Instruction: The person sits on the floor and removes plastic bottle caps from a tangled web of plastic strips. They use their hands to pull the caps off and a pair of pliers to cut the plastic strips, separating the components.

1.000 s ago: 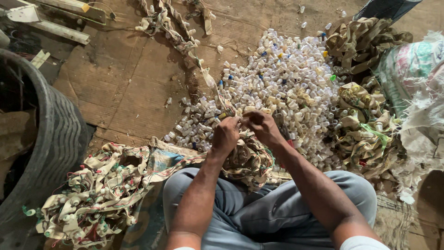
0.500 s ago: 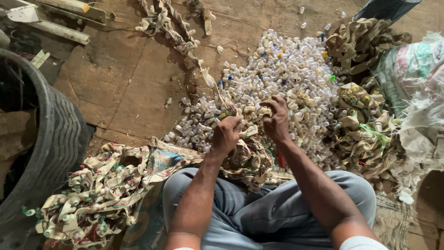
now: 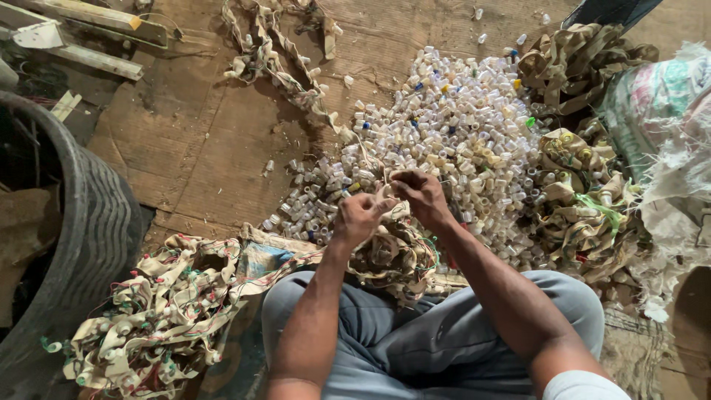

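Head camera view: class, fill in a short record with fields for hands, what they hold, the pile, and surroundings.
left hand: pinching the strip
right hand: pinching the strip, close beside the left
strip: tan tangled band bunched over the lap
pile: small pale caps heaped on the floor ahead
tyre: black, at the person's left
sack: at the right

To your left you have a dark ribbed tub on the cardboard floor. Wooden battens lie at the top left, and a woven sack slumps at your right.
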